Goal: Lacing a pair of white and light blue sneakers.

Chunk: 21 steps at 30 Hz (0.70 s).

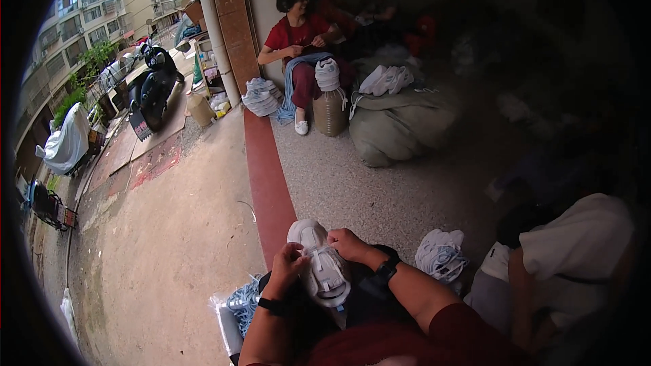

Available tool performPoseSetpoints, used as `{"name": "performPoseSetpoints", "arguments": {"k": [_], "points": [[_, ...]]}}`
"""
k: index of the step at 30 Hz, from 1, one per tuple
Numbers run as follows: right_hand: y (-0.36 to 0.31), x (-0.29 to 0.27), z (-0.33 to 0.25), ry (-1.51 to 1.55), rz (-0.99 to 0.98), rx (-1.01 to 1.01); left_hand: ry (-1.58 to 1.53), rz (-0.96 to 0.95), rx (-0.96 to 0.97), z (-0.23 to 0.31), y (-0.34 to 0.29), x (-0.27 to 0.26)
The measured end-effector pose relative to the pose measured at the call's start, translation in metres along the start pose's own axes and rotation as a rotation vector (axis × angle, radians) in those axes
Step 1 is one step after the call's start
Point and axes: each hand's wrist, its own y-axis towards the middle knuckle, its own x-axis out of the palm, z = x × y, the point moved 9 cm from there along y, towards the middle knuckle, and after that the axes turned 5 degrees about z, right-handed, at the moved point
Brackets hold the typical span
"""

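Note:
A white shoe upper [324,272] lies over my lap, its rounded toe pointing away from me and its opening toward me. My left hand [287,268] is at its left side, fingers bent and pinched at the edge. Across from it, my right hand [348,245] is closed at the upper right side; whatever its fingertips pinch is too small to make out. Beside my left forearm, a bundle of light blue laces [245,303] sits in a clear-edged holder. A stack of white shoe uppers with blue laces [441,255] stands beyond my right forearm.
Close on my right sits a person in a pale top [576,244]. Ahead, a person in red [298,37] sits by stacked white uppers [261,97] and a large olive sack [400,125]. A dark scooter [152,88] is parked outside at left. The right side is deep in shadow.

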Motion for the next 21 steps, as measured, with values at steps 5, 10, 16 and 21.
{"name": "performPoseSetpoints", "arguments": {"k": [5,10,16,21], "points": [[-0.011,-0.01,0.013,0.206,-0.165,0.285,0.21,-0.021,-0.052,-0.003,-0.009,-0.016],[-0.004,0.011,-0.022,-0.226,-0.247,-0.051,0.331,0.014,0.01,0.014,-0.008,-0.019],[-0.006,0.016,-0.027,-0.401,-0.282,-0.28,0.464,0.176,0.019,0.014,-0.021,-0.08],[-0.006,0.008,-0.045,-0.504,-0.262,-0.32,0.475,0.294,0.004,-0.001,-0.033,-0.12]]}}
